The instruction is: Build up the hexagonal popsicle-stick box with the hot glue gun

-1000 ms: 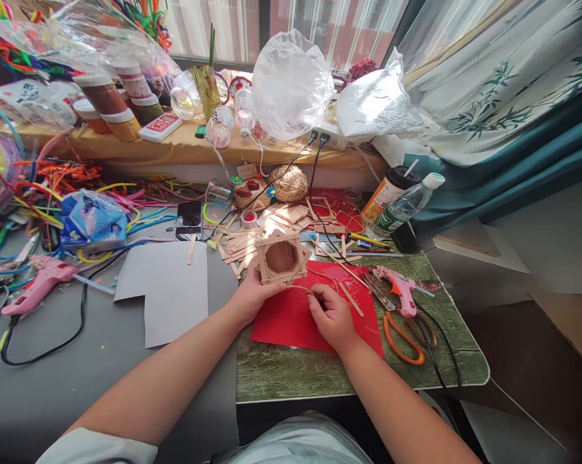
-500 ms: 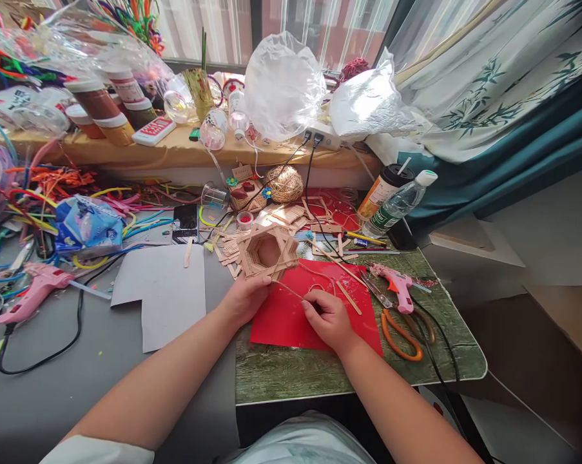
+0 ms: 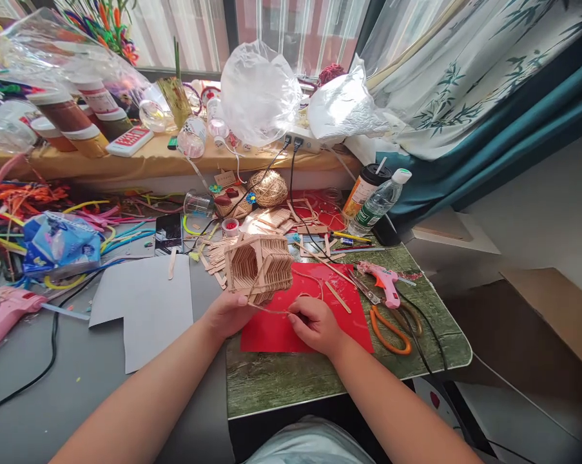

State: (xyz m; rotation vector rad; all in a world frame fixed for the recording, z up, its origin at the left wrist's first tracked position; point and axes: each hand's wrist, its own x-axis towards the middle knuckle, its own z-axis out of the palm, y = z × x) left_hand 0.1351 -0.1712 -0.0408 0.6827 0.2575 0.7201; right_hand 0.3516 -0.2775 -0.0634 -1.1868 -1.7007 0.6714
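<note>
A hexagonal holder built of stacked craft sticks (image 3: 266, 265) is tilted above the red sheet (image 3: 349, 322), its hollow side turned toward me. My left hand (image 3: 232, 314) grips it from below at its lower left, the thumb near its bottom edge. A thin twine (image 3: 270, 310) runs from the holder's lower edge by that thumb to my right hand (image 3: 312, 320). There the thumb and fingers are closed in a pinch on the twine. More of the twine loops over the red sheet behind my right hand. A loose craft stick (image 3: 338, 297) lies on the sheet.
Right of the sheet lie orange-handled scissors (image 3: 390, 328) and a pink glue gun (image 3: 385, 280) with its cord. Another glue gun (image 3: 10, 316) and grey card (image 3: 158, 316) are at left. A water bottle (image 3: 380, 203), twine ball (image 3: 267, 187) and loose sticks stand or lie behind.
The stick holder has turned, so its layered side walls now show on the right. The twine still stretches between my hands. The whole view has shifted a little to the right.
</note>
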